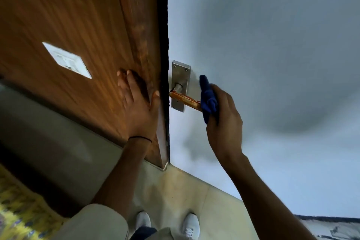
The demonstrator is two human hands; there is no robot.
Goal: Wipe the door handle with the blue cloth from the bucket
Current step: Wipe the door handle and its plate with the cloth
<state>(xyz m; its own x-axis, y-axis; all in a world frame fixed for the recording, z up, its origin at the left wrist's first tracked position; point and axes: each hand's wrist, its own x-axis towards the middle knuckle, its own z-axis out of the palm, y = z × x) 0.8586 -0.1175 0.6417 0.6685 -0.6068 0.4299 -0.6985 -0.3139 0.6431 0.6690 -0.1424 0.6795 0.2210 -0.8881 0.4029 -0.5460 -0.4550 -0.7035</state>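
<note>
Blue cloth point(208, 97) gripped in R hand point(224, 122) on door handle point(185, 100) end; L hand point(139, 109) fingers flat, spread on wood panel point(68, 15).

Head camera looks steeply down, close to the door point(272, 64); feet visible.

— What sort of place is this looking like?

— A home, at a room's doorway. A wood-grain wall panel point(68, 15) is carrying a white switch plate point(67, 60), and a pale door point(272, 45) is wearing a metal plate with a lever handle point(185, 100).

— Anything else?

— Beige floor tiles point(185, 191) are running underfoot, and a yellow patterned rug point(21, 208) is lying at the left.
</note>
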